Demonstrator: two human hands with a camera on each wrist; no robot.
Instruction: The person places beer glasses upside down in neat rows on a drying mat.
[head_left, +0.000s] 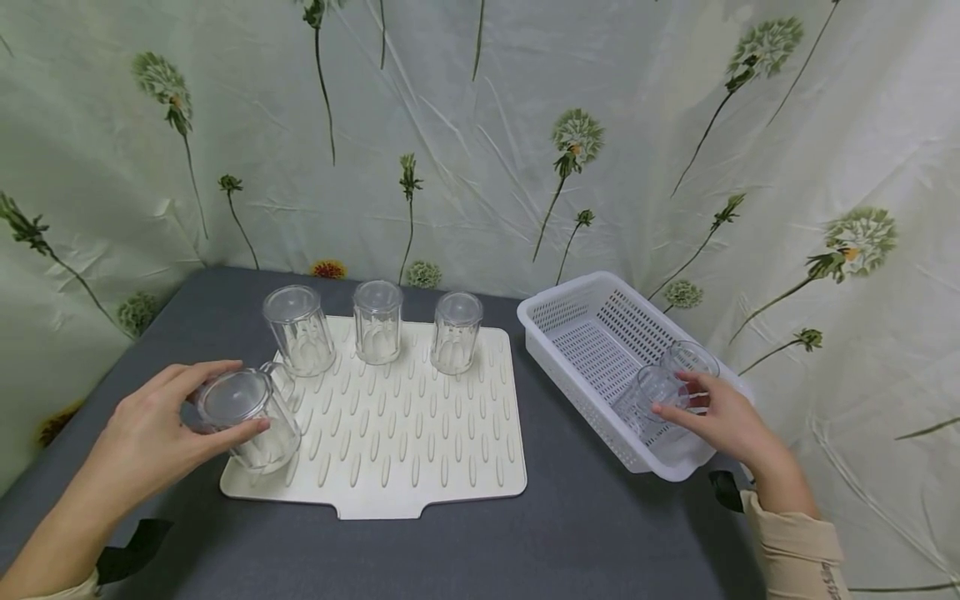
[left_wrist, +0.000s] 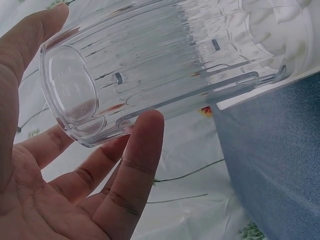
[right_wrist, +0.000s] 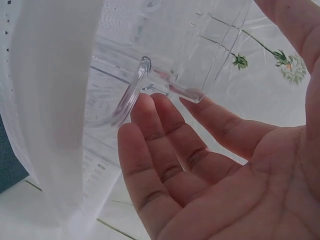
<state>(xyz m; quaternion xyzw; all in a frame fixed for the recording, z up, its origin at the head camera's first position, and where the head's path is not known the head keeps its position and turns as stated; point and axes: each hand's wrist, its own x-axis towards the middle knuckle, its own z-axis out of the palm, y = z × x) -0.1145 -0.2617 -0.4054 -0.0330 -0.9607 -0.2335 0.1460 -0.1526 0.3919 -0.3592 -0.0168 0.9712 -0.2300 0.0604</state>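
A pale flower-printed curtain (head_left: 480, 133) rises behind and to the right, bounding the far edge of the dark grey table (head_left: 525, 550). A wide strip of table runs in front of the white ridged mat (head_left: 405, 425), and a narrower one separates it from the white basket (head_left: 577, 400), which sits aslant with its perforated floor visible toward the far end. The left hand (head_left: 161, 421) holds a clear mug (head_left: 262, 429), base up, fingers and thumb spread round it at the mat's near-left edge; whether its rim touches the mat I cannot tell. Over the basket's near-right end, the right hand (head_left: 720, 412) has fingers and thumb curled around another glass mug (head_left: 651, 392), inside the walls. Three upturned glasses (head_left: 378, 325) stand apart along the mat's far edge, gaps between them; ridged surface stretches from there to the front edge.
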